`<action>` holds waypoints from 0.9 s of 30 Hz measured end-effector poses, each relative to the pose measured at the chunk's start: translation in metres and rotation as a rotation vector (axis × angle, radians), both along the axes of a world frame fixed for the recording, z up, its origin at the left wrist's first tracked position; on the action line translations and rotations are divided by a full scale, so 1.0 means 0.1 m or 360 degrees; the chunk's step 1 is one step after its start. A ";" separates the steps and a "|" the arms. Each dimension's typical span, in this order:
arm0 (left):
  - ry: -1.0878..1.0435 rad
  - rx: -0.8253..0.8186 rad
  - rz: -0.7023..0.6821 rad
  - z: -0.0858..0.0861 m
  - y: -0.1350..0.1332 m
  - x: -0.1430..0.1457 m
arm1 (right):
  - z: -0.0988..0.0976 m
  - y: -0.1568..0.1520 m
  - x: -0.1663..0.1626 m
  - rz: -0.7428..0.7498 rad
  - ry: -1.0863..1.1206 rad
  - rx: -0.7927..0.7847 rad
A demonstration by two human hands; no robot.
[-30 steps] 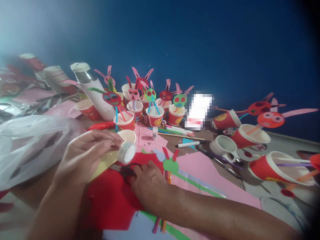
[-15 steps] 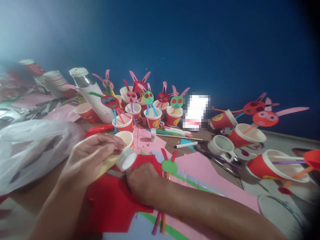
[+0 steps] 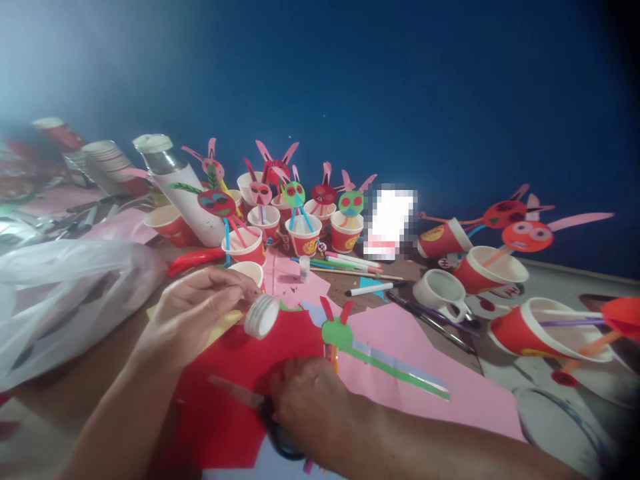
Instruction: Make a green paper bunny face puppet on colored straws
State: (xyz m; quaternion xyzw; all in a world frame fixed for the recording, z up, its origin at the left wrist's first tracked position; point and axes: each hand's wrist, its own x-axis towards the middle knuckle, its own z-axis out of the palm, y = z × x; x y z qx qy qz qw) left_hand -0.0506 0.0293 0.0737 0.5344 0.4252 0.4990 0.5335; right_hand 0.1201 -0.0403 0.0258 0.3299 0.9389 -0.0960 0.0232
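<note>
My left hand (image 3: pixel 197 307) is raised over the table and pinches a white ribbed bottle cap (image 3: pixel 261 316) by its rim, its open side turned toward me. My right hand (image 3: pixel 310 403) is low in front, closed on the black handles of a pair of scissors (image 3: pixel 235 392) whose blade points left over a red paper sheet (image 3: pixel 235 400). Just beyond my right hand lies a green paper face with red ears and green strips (image 3: pixel 339 333) on pink paper (image 3: pixel 400 353).
Red paper cups with paper animal faces on straws (image 3: pixel 295 220) stand in a cluster at the back. A white cylinder (image 3: pixel 183 190) leans left of them. More cups (image 3: pixel 495 270), a white mug (image 3: pixel 443 290), markers (image 3: pixel 373 289) and a plastic bag (image 3: pixel 60 287) surround the papers.
My right hand has drawn back toward me and now holds the scissors over the red paper. My left hand kept the cap and shifted slightly right.
</note>
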 end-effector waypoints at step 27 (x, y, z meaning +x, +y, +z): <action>0.0015 -0.0263 -0.0148 -0.02 -0.03 0.15 | 0.57 0.00 1.05 -0.0183 0.0296 -0.0344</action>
